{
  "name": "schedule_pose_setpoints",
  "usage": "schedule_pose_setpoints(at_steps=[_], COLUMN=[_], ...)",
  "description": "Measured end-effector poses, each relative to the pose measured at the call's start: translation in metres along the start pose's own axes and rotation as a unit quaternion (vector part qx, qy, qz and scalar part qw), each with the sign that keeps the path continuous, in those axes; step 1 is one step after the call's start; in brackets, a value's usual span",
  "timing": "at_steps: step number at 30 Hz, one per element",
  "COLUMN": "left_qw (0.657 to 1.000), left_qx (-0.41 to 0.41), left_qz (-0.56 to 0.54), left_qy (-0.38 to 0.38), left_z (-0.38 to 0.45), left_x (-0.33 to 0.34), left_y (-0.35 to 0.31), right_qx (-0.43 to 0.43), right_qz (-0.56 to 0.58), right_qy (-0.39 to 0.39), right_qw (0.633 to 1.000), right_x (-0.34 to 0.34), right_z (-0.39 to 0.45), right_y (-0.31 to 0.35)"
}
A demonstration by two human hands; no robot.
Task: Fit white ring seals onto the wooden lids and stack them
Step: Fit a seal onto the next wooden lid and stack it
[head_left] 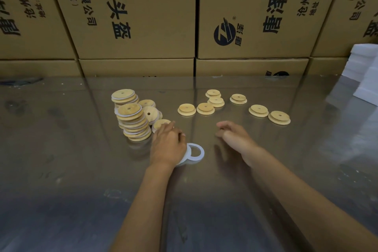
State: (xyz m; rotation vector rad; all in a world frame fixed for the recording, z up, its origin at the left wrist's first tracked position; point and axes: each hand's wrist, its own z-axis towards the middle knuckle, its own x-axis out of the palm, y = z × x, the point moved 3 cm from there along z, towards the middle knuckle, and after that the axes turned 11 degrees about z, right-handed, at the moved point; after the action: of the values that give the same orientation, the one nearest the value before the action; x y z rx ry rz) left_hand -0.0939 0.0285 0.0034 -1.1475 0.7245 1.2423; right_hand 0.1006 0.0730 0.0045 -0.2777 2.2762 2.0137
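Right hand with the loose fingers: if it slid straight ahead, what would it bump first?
Probably the round wooden lid lying loose up-left of the right hand; bare shiny table lies between, though depth is hard to judge.

- I see pale yellow-tan wooden lids [205, 108], some stacked with white edges showing
- White ring seals [196, 153]
- Glossy grey desk [61, 149]
- Brown cardboard boxes [143, 16] with black printed characters and a dark round logo
- White foam blocks [364, 71]

We see two leaning stacks of sealed wooden lids [134, 122] at left, seven bare lids [205, 108] scattered right, and white ring seals [195, 153] lying flat nearer.
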Motion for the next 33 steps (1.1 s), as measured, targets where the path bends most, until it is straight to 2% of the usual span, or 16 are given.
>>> schedule_pose_setpoints(at_steps=[5, 7, 11, 17, 21, 26, 29, 33], left_qw=[1.0, 1.0, 1.0, 1.0, 1.0, 1.0, 0.999, 0.996], left_qx=[-0.008, -0.008, -0.001, 0.004, 0.011, 0.012, 0.032, 0.073], left_qz=[-0.001, -0.008, -0.015, 0.0, 0.007, -0.011, -0.022, -0.034], left_qy=[0.009, 0.015, 0.007, -0.003, -0.003, 0.021, 0.038, 0.032], left_z=[0.004, 0.006, 0.01, 0.013, 0.013, 0.009, 0.004, -0.006], left_x=[0.006, 0.008, 0.01, 0.012, 0.01, 0.003, -0.003, -0.01], left_y=[0.002, 0.002, 0.002, 0.001, 0.0, -0.003, -0.006, -0.014], right_qx=[0.055, 0.065, 0.041, 0.019, 0.008, -0.065, -0.059, -0.067], right_qz=[0.007, -0.034, -0.175, -0.216, -0.166, 0.006, 0.084, 0.081], right_qy=[-0.071, -0.097, -0.121, -0.143, -0.129, -0.126, -0.075, 0.005], right_qw=[0.996, 0.993, 0.976, 0.966, 0.978, 0.99, 0.992, 0.994], right_x=[0.007, 0.013, 0.026, 0.032, 0.03, 0.024, 0.015, 0.011], right_z=[0.048, 0.064, 0.089, 0.109, 0.112, 0.095, 0.082, 0.053], right_y=[0.01, 0.014, 0.019, 0.019, 0.018, 0.008, 0.009, 0.007])
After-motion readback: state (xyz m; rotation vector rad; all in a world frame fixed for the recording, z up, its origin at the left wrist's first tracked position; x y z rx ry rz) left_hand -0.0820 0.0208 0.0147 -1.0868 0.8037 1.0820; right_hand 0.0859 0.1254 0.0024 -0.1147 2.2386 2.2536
